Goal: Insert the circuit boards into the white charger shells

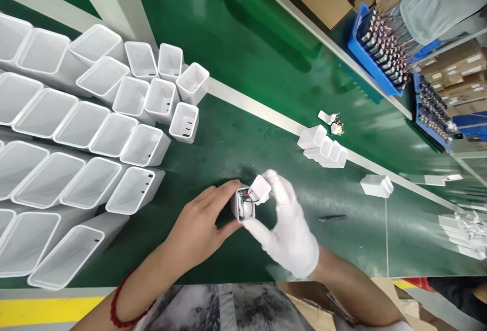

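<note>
My left hand (201, 222), bare with a red cord bracelet, is closed around a small white plastic housing (235, 204). The housing's open end faces up and right, showing a green circuit board (241, 200), red and black wires and a rounded white part (247, 210). A square white cap (260, 189) stands tilted at the opening, with wires running behind it. My right hand (291, 227), in a white glove, curls around that end: its fingertips are at the cap and its thumb touches the housing's lower rim. What lies under the fingertips is hidden.
Rows of open white housings (45, 113) fill the left of the green table (228, 133). Smaller white housings (323, 146) and loose wired parts (335, 125) lie right of centre. Dark tweezers (332, 218) lie by my right hand. Blue trays (371, 52) of parts stand top right.
</note>
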`<state>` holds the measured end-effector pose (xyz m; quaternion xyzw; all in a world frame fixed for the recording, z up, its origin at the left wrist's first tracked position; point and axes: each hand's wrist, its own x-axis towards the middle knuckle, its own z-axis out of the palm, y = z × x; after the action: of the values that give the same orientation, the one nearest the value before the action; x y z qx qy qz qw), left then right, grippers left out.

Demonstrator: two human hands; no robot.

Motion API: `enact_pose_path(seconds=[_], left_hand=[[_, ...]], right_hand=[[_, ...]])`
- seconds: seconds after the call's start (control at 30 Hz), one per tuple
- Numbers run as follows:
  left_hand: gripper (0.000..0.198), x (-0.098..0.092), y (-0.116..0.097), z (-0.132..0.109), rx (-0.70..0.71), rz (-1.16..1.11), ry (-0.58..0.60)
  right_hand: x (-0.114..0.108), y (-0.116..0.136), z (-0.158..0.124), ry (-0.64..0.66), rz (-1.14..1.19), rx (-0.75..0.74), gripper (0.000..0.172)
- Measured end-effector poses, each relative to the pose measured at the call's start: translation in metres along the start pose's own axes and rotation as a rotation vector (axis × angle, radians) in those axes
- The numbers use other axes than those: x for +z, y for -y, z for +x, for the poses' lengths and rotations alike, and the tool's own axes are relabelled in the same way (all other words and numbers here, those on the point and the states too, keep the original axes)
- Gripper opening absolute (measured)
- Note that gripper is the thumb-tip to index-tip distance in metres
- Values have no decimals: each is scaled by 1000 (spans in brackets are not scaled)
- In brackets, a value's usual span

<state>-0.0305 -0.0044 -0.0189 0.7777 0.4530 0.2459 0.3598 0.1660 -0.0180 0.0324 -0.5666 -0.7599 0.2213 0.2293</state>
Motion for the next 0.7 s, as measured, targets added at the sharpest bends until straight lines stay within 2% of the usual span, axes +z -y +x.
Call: enact_pose_path(seconds=[0.07, 0.13, 0.27, 0.4, 0.47, 0.53, 0.57, 0.6, 0.63, 0.67, 0.7], left_hand=[[46, 0, 0, 0, 6, 8, -1], [47, 0, 0, 0, 11, 10, 0], [48, 1, 0, 0, 3, 40, 22], [50, 2, 2, 0, 6, 51, 28], [50, 2, 2, -2, -1, 55, 22], [50, 2, 2, -3, -22, 63, 16], [51, 2, 2, -3, -41, 68, 14], [53, 3, 2, -3, -46, 60, 14], [52, 3, 2, -2, -58, 49, 11], [52, 4, 2, -2, -69, 37, 11], [52, 4, 2, -1, -81, 27, 9]], right_hand=[[14, -5, -2, 93, 155, 62, 66], [26, -10, -2, 117, 335, 137, 63], [42, -13, 0, 83, 665, 245, 69], [55, -7, -5, 65, 814, 350, 71], [52, -6, -10, 54, 854, 358, 81], [36, -15, -10, 74, 843, 318, 95], [21, -25, -6, 73, 791, 280, 94], [1, -40, 1, 27, 688, 246, 85], [-23, -59, 10, -42, 540, 217, 71], [-49, -81, 21, -194, 321, 219, 49], [-77, -105, 34, -418, 41, 280, 41]])
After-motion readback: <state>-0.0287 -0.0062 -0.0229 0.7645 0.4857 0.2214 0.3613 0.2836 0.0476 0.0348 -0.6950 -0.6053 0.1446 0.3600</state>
